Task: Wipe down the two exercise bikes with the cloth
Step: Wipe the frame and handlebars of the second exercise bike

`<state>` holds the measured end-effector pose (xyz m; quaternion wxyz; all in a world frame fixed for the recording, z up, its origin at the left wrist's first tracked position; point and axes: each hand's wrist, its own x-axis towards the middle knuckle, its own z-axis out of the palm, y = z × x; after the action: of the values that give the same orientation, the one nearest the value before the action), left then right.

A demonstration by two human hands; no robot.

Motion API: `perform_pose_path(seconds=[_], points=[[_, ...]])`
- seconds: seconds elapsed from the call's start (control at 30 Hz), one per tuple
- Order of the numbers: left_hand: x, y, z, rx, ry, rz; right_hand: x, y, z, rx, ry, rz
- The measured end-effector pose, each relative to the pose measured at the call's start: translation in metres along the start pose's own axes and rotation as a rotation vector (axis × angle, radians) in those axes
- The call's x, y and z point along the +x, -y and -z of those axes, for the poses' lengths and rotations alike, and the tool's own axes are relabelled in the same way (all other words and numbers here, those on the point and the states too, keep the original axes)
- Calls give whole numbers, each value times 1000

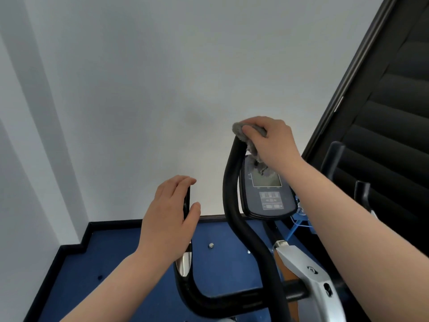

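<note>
Right of centre, the right hand [271, 140] grips the grey cloth [240, 131], which is wrapped over the top end of the bike's [301, 263] right bar [232, 187], just above the console [269, 196]. Lower, at mid-frame, the left hand [167, 217] clasps the left bar [183, 287] near its tip between thumb and nearly straight fingers. Blue floor [104, 252] lies below. A second bike [334, 156] shows at the right edge.

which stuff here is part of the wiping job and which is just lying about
Job: grey cloth, right handlebar, left handlebar, console, second bike's handlebar.
Lying about: small metal piece on the blue floor, black shutter.
</note>
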<state>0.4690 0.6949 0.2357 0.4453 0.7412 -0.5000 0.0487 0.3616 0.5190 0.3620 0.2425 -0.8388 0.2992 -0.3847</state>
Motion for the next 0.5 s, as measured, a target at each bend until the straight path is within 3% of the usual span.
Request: perform_pose_path(seconds=[0.37,0.5], points=[[0,2,0,-8,6,-12,-30,-7,-5,577,-270,-290],[0,1,-1,-24,1,-2,-33,-4,-35,515,-384,-230]])
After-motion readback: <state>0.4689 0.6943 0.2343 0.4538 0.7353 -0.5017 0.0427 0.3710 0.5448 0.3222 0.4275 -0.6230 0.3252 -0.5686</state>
